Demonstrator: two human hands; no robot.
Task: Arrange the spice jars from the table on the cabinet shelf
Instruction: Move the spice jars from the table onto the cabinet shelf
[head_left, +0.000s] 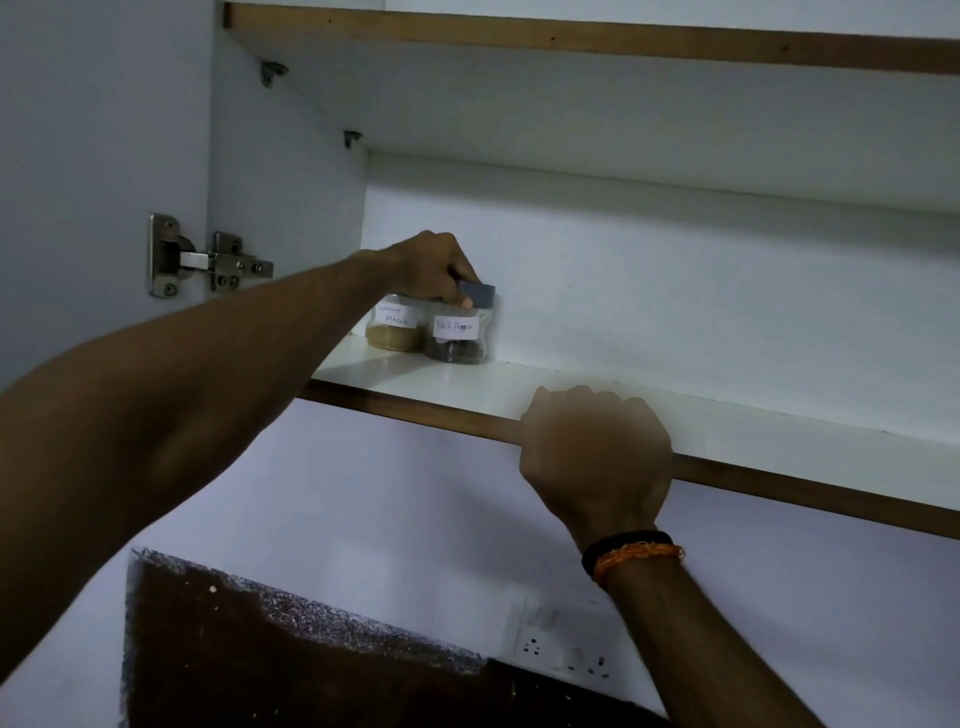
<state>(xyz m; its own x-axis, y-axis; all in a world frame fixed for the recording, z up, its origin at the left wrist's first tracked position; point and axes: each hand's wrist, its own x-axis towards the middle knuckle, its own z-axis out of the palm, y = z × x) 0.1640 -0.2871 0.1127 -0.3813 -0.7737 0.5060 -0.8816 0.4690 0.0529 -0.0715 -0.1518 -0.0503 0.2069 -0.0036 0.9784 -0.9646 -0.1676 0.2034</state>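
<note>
Two clear spice jars stand side by side at the back left of the white cabinet shelf (727, 426). The jar labelled Garam Masala (392, 332) holds tan powder and sits to the left. The jar labelled Black Pepper (457, 340) has a dark lid and stands upright on the shelf, touching its neighbour. My left hand (431, 270) reaches in from the left and grips the Black Pepper jar by its lid. My right hand (592, 452) is curled over the shelf's brown front edge, to the right of the jars and closer to me.
The shelf stretches to the right of the jars. Another shelf (571, 36) hangs above. A metal hinge (208, 260) sits on the cabinet's left wall. Below are a white wall, a socket plate (566, 649) and a dark speckled surface (291, 660).
</note>
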